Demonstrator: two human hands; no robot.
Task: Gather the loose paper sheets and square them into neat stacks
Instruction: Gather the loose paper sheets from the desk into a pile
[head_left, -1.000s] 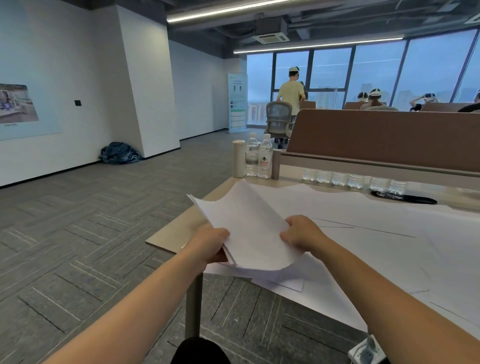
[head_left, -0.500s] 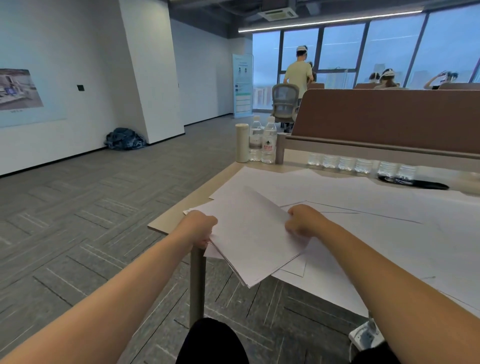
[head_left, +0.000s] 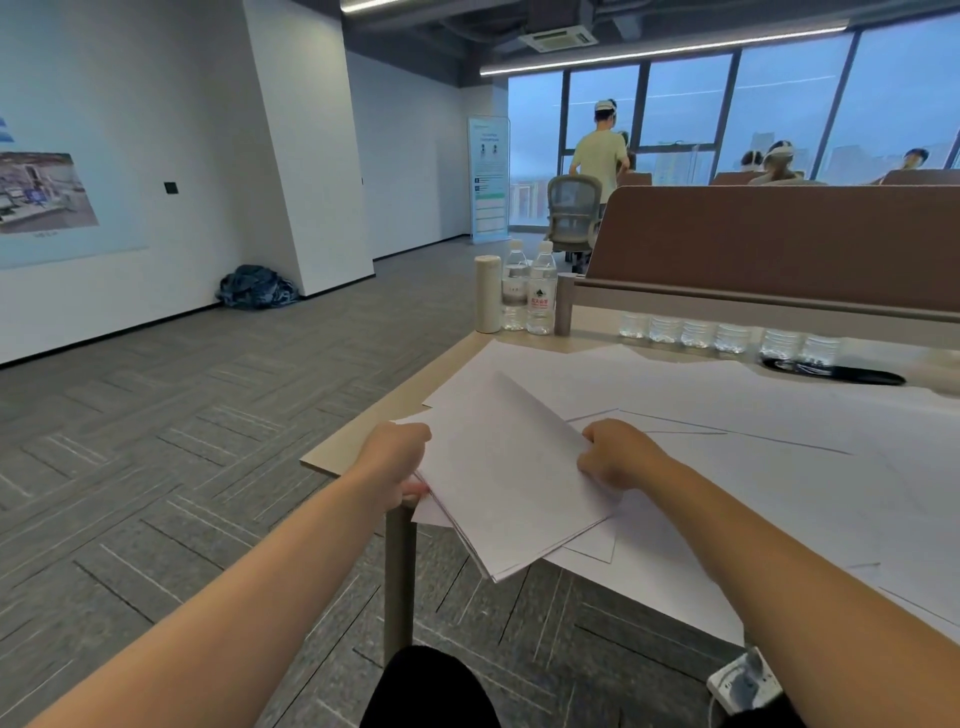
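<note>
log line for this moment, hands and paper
left grip: holds paper stack, left edge | right grip: holds right edge | paper stack: overhangs table corner | loose sheets: spread on table

I'm looking at an open-plan office: grey carpet tiles (head_left: 171, 426), brown desk dividers (head_left: 779, 244), a mesh chair (head_left: 571, 213) and full-height windows (head_left: 779, 119) at upper right.

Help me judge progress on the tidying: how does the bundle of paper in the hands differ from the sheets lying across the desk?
The held bundle is gripped at its sides by the left hand and right hand; the spread sheets lie loose on the desk. The held bundle is layered with edges nearly matched; the spread sheets overlap at differing angles. Both are white paper.
</note>
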